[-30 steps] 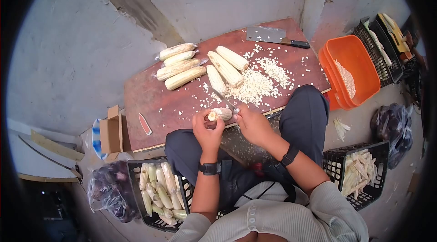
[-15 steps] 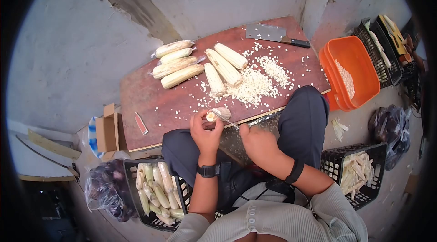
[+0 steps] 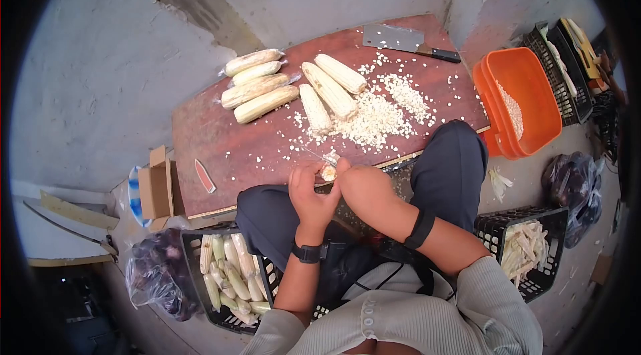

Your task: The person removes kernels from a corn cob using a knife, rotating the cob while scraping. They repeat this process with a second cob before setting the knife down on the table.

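Observation:
My left hand [image 3: 312,195] grips a short piece of corn cob [image 3: 328,172] over the near edge of the red-brown board [image 3: 220,141]. My right hand [image 3: 362,185] is closed on a small knife whose thin blade [image 3: 312,153] points left across the cob. The two hands touch at the cob. A heap of loose white kernels [image 3: 374,118] lies on the board just beyond them. Three bare cobs [image 3: 330,91] lie beside the heap, and several wrapped cobs [image 3: 257,84] lie further left.
A cleaver [image 3: 407,42] rests at the board's far edge. An orange tub [image 3: 524,101] with kernels stands right. A black crate of corn [image 3: 230,278] sits by my left knee, another crate with husks [image 3: 524,251] at right. A small red knife [image 3: 204,176] and cardboard box [image 3: 155,188] lie left.
My right hand has come back up against the cob with the knife, after dropping toward my lap half a second ago. The cob is now turned end-on and lower.

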{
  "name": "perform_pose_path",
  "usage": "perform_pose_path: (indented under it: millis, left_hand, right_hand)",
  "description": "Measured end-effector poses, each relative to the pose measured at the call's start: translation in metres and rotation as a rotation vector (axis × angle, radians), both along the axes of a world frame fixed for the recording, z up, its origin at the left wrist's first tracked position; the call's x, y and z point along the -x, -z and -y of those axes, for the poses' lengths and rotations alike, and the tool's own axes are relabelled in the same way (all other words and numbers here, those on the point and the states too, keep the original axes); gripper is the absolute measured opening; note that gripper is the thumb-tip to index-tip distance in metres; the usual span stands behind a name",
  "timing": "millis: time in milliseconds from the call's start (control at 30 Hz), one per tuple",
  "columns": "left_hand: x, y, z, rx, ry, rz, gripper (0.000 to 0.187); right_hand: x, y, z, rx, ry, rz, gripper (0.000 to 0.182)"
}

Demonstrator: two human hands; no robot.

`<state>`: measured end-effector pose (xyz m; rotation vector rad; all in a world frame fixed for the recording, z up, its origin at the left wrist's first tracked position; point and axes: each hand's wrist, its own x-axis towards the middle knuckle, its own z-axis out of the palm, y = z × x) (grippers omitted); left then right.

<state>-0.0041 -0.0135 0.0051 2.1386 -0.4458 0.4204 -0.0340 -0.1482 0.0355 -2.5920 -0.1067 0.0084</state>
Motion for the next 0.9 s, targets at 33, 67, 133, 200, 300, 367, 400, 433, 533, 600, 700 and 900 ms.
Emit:
perform_pose_path:
  millis: [33, 67, 133, 200, 300, 367, 400, 433, 533, 600, 700, 900]
  left_hand:
    - [0.001, -0.001, 0.001, -0.005, 0.004, 0.004, 0.033]
    - [0.001, -0.002, 0.003, 0.067, -0.013, -0.046, 0.032]
    - [0.000, -0.004, 0.006, 0.218, -0.038, -0.143, 0.031]
    - [-0.002, -0.003, 0.004, 0.233, -0.045, -0.180, 0.031]
    - [-0.003, -0.002, 0.002, 0.247, -0.045, -0.167, 0.032]
    - [-0.002, -0.002, 0.003, 0.276, -0.065, -0.186, 0.033]
    - [-0.002, -0.001, 0.001, 0.301, -0.091, -0.219, 0.033]
    - [-0.001, -0.001, 0.000, 0.324, -0.118, -0.253, 0.032]
    - [-0.001, 0.001, -0.004, 0.338, -0.111, -0.268, 0.032]
    - [0.000, 0.001, -0.001, 0.353, -0.117, -0.256, 0.032]
    - [0.000, 0.000, -0.001, 0.245, -0.166, -0.201, 0.033]
    - [0.001, 0.001, -0.004, 0.174, -0.143, -0.170, 0.034]
  right_hand:
    - [-0.005, 0.003, 0.000, 0.023, -0.023, 0.013, 0.016]
    - [-0.009, 0.006, 0.000, 0.047, -0.044, 0.027, 0.016]
    - [-0.014, 0.009, 0.004, 0.032, -0.059, 0.008, 0.017]
    - [-0.017, 0.013, 0.007, -0.051, -0.056, -0.060, 0.018]
    - [-0.016, 0.030, 0.008, -0.301, 0.028, -0.036, 0.021]
    - [-0.014, 0.036, 0.009, -0.458, 0.127, -0.014, 0.023]
    - [-0.012, 0.033, 0.010, -0.538, 0.176, -0.005, 0.024]
    - [-0.008, 0.029, 0.011, -0.494, 0.193, -0.015, 0.023]
    - [0.006, 0.011, 0.018, -0.375, 0.180, 0.011, 0.022]
    - [0.019, 0.005, 0.020, -0.314, 0.090, 0.098, 0.022]
    - [0.033, 0.000, 0.019, -0.211, 0.073, 0.069, 0.021]
    - [0.049, 0.005, 0.025, -0.042, 0.013, -0.020, 0.022]
